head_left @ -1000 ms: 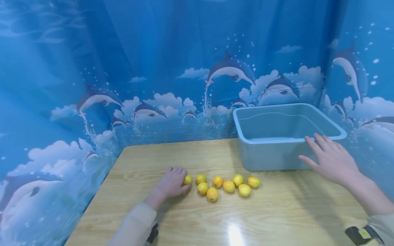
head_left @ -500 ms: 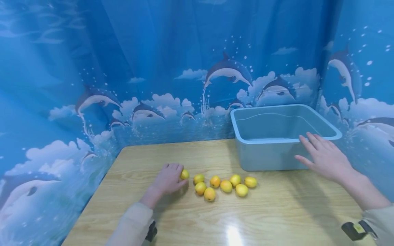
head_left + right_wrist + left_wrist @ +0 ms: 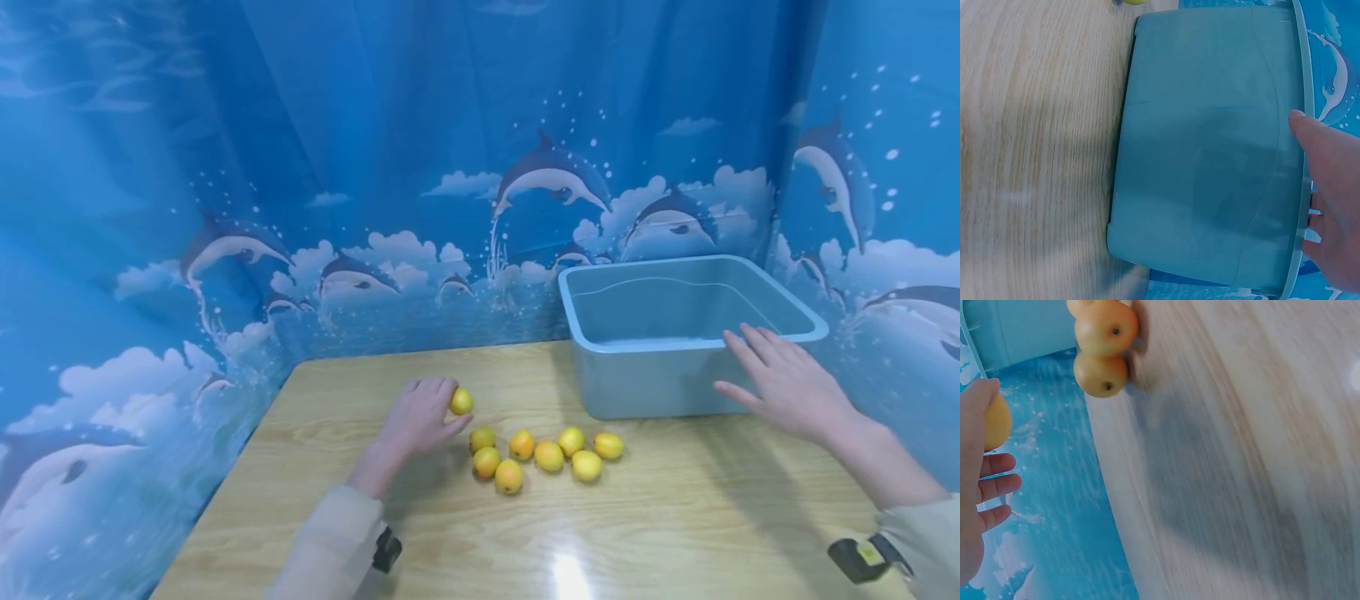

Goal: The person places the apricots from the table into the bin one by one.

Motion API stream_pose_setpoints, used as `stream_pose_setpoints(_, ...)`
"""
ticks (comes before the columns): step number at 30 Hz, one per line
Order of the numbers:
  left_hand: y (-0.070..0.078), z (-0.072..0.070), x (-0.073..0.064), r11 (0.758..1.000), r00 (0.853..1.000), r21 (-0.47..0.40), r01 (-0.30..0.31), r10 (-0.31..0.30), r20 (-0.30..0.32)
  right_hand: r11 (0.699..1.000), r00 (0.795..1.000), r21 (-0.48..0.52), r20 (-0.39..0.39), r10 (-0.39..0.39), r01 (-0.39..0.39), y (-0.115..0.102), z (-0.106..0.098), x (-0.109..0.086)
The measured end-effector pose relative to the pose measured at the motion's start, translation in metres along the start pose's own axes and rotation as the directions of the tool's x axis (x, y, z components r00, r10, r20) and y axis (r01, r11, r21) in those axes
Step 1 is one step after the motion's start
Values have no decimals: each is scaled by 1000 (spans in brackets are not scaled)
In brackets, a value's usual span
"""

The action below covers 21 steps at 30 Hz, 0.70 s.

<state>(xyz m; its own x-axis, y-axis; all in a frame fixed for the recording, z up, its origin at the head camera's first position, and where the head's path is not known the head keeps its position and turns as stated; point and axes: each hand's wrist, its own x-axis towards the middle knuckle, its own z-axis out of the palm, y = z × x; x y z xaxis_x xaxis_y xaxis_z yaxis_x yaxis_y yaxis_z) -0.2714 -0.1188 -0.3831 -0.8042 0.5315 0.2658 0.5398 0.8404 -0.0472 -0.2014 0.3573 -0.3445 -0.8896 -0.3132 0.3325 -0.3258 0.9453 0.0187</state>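
Observation:
In the head view my left hand (image 3: pixel 418 419) pinches a yellow loquat (image 3: pixel 462 402) between thumb and fingers, above the table and behind the others. The left wrist view shows this held loquat (image 3: pixel 997 424) at the left edge, partly covered by the thumb. Several yellow-orange loquats (image 3: pixel 549 456) lie in a loose cluster just right of and nearer than that hand. My right hand (image 3: pixel 791 387), fingers extended and thumb spread, is at the near rim of a blue-grey plastic tub (image 3: pixel 652 344). Whether it touches the rim, I cannot tell.
The tub stands at the back right of a light wooden table (image 3: pixel 465 542). No contents show in the visible part of its inside. A blue curtain (image 3: pixel 420 100) printed with dolphins hangs behind and at both sides of the table.
My left hand has drawn a loquat away from the cluster's left end, then raised it up and slightly right. The right hand stays by the tub rim; the view has shifted a little.

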Motion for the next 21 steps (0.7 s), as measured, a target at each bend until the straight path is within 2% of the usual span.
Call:
stream_pose_setpoints(7,7,-9,14,1000,1000,-29,8,-8,-11,1000,1000,-9,1,11,-11,-1,1,1)
stream_pose_setpoints(14,8,-19,30,999,997,19,-27,28,-70,1000,1000,-31,-5,-3,3,-1,1,2)
stream_pose_setpoints(21,11,-28,44,996,995,69,-51,56,-77,999,1000,-33,-22,-19,18,0,1,2)
